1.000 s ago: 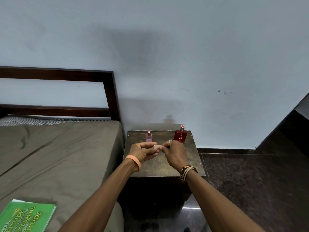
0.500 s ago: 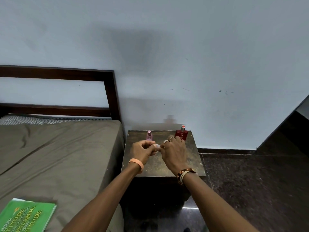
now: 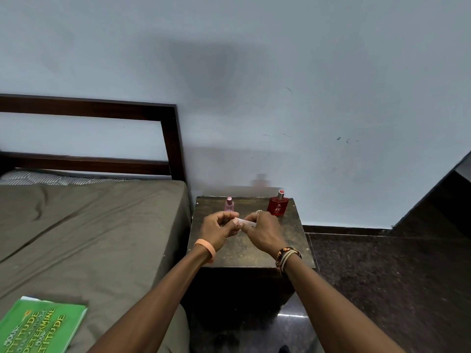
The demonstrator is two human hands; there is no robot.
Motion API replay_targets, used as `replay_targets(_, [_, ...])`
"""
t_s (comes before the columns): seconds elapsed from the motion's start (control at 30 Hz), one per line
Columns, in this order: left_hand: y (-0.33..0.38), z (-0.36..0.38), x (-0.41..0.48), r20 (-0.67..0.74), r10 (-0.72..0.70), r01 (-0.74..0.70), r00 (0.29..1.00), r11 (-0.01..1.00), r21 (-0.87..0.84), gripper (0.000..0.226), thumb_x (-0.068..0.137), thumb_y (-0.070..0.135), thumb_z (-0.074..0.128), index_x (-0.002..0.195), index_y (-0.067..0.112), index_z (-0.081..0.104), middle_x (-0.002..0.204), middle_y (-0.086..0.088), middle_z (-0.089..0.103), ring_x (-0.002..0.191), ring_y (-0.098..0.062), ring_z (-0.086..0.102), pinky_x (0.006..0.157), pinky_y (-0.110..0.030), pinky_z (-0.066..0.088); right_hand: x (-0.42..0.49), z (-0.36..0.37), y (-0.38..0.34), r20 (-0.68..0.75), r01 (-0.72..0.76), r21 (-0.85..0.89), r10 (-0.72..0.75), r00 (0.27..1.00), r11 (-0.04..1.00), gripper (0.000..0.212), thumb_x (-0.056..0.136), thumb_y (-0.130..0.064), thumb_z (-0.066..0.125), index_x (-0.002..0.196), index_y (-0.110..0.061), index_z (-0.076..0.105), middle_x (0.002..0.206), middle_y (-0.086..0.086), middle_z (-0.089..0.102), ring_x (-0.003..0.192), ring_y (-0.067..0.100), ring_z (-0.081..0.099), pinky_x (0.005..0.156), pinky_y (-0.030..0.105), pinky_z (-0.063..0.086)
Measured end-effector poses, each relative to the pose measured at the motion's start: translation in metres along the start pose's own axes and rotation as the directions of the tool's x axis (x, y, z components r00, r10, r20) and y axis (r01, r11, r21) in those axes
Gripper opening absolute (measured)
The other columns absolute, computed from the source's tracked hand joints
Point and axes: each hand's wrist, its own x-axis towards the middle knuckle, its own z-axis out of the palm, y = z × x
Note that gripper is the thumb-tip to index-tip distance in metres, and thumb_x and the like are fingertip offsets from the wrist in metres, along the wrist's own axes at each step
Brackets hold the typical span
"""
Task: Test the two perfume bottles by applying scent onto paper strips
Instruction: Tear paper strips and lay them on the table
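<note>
Two perfume bottles stand at the back of a dark bedside table (image 3: 254, 256): a small pink bottle (image 3: 229, 205) on the left and a wider red bottle (image 3: 278, 205) on the right. Both my hands hover over the table's middle, in front of the bottles. A white paper strip (image 3: 244, 222) spans between them. My left hand (image 3: 221, 228) pinches its left end and my right hand (image 3: 263, 231) pinches its right end. Most of the strip is hidden by my fingers.
A bed with an olive-grey sheet (image 3: 89, 238) and a dark wooden headboard (image 3: 168, 138) lies to the left of the table. A green book (image 3: 40, 327) rests on the bed's near corner. A pale blue wall stands behind, dark stone floor (image 3: 382, 289) to the right.
My hands have drawn slightly apart, so more of the white strip shows between them. The red bottle, partly covered by my right hand earlier, is in full view.
</note>
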Motion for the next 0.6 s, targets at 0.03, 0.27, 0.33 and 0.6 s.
replay_targets(0.03, [0.000, -0.002, 0.001, 0.026, -0.008, 0.008, 1.000, 1.000, 0.012, 0.018, 0.085, 0.001, 0.064, 0.103, 0.002, 0.067, 0.096, -0.016, 0.070, 0.083, -0.020, 0.070, 0.071, -0.027, 0.057, 0.001, 0.000, -0.001, -0.002, -0.002, 0.005, 0.002, 1.000, 1.000, 0.017, 0.083, -0.038, 0.070, 0.086, -0.023, 0.077, 0.086, -0.008, 0.072, 0.081, 0.010, 0.065, 0.070, 0.031, 0.053])
replay_targets(0.27, [-0.005, -0.015, 0.007, 0.104, -0.172, 0.180, 0.980, 0.980, -0.080, 0.014, 0.083, 0.001, 0.066, 0.097, 0.005, 0.070, 0.093, -0.013, 0.072, 0.085, -0.022, 0.070, 0.075, -0.031, 0.058, 0.008, 0.007, -0.004, 0.096, 0.003, 0.000, -0.003, 0.995, 1.000, 0.018, 0.085, -0.028, 0.068, 0.068, -0.025, 0.069, 0.073, -0.011, 0.065, 0.075, 0.011, 0.063, 0.063, 0.027, 0.049])
replay_targets(0.33, [-0.008, -0.017, 0.007, 0.102, -0.189, 0.197, 0.977, 0.978, -0.075, 0.014, 0.082, -0.002, 0.067, 0.094, 0.005, 0.070, 0.089, -0.012, 0.072, 0.082, -0.021, 0.069, 0.073, -0.030, 0.059, 0.010, 0.012, -0.002, 0.108, 0.006, -0.011, -0.004, 0.994, 1.000, 0.018, 0.084, -0.027, 0.069, 0.067, -0.024, 0.068, 0.074, -0.009, 0.066, 0.074, 0.011, 0.062, 0.063, 0.028, 0.048])
replay_targets(0.6, [-0.039, -0.032, 0.022, 0.023, -0.239, 0.239, 0.971, 0.971, 0.001, 0.015, 0.073, -0.009, 0.072, 0.084, 0.002, 0.070, 0.078, -0.017, 0.070, 0.069, -0.023, 0.068, 0.063, -0.030, 0.059, 0.031, 0.050, 0.014, 0.232, 0.117, -0.217, -0.065, 0.971, 0.969, 0.018, 0.082, -0.033, 0.061, 0.077, -0.019, 0.071, 0.076, -0.002, 0.069, 0.072, 0.019, 0.063, 0.061, 0.034, 0.049])
